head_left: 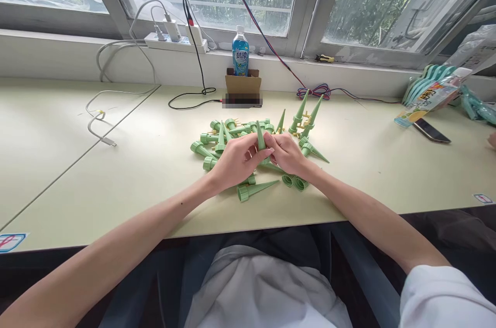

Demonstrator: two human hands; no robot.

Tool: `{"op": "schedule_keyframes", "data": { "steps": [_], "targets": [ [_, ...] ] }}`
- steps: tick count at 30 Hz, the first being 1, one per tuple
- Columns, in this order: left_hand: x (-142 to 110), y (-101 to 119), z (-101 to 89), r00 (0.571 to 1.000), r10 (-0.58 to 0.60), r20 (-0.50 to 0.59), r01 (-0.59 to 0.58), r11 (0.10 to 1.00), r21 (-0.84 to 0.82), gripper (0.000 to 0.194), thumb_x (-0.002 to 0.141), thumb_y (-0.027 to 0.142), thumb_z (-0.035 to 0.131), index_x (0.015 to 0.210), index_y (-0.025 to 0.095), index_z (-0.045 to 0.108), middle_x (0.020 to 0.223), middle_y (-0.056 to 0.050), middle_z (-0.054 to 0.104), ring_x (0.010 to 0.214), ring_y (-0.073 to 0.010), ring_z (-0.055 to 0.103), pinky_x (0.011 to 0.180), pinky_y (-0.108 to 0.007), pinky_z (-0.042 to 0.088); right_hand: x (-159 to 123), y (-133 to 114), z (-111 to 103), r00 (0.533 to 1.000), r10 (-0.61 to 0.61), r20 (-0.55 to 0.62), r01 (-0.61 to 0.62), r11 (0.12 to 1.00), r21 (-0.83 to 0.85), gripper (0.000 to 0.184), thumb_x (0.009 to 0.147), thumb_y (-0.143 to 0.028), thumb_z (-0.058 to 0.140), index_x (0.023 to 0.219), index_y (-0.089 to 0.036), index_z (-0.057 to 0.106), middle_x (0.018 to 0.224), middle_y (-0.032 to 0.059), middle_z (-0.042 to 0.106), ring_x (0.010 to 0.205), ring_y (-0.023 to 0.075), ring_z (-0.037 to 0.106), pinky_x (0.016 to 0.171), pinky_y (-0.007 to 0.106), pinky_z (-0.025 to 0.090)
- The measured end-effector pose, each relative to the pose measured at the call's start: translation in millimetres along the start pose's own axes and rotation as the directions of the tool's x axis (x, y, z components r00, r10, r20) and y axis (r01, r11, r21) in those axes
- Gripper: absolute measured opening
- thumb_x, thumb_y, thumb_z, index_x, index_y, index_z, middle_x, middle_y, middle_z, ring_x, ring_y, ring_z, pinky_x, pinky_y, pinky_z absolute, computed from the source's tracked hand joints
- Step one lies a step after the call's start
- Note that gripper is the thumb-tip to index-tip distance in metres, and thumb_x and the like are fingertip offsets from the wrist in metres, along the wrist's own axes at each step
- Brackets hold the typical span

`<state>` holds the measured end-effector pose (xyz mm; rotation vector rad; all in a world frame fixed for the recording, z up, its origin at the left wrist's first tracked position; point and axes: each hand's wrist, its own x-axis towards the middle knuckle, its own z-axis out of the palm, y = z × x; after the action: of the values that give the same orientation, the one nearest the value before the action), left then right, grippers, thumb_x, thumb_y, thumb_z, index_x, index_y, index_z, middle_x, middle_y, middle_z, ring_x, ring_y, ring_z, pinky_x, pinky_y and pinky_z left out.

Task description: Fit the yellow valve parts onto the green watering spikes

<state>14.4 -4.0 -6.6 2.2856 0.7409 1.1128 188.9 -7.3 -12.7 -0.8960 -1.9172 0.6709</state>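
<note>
Between my hands, a green plastic watering spike stands with its tip up. My left hand is closed around it, thumb across its front. Against its right side, my right hand is closed in a pinch; whatever lies between those fingers is hidden. More green spikes with ribbed caps, such as one lying loose, are spread on the table around and under my hands. Two spikes with small yellow valves, one of them a tall spike, stand just beyond my right hand. Two green caps lie below my right wrist.
Behind the pile are a small cardboard box and a blue-labelled bottle. A power strip sits on the sill, with cables trailing onto the table. At right lie a phone, a plastic pack and teal items.
</note>
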Motion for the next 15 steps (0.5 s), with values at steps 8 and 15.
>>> {"op": "schedule_keyframes", "data": {
  "steps": [8,15],
  "targets": [
    [-0.2,-0.7,-0.2,0.999,0.035,-0.009,-0.035,0.999,0.01,0.023,0.094,0.034,0.06,0.078,0.018,0.053,0.067,0.002,0.053,0.056,-0.0099,0.05,0.051,-0.023,0.046,-0.1,-1.0,0.0,1.0,-0.001,-0.007,0.001,1.0,-0.029,0.068,0.101,-0.065,0.031,0.051,-0.019,0.038,0.045,-0.0028,0.042,0.044,0.0079,0.039,0.046,0.022,0.032],
    [0.2,6.6,-1.7,0.99,-0.12,0.078,0.137,0.953,-0.27,0.021,0.094,0.036,0.06,0.083,0.019,0.054,0.063,0.003,0.051,0.053,-0.0103,0.055,0.046,-0.021,0.046,-0.8,0.6,2.4,0.997,-0.055,-0.059,0.049,0.993,-0.103,0.068,0.102,-0.063,0.029,0.051,-0.019,0.038,0.043,-0.0041,0.037,0.042,0.0069,0.033,0.044,0.023,0.029]
  ]
}}
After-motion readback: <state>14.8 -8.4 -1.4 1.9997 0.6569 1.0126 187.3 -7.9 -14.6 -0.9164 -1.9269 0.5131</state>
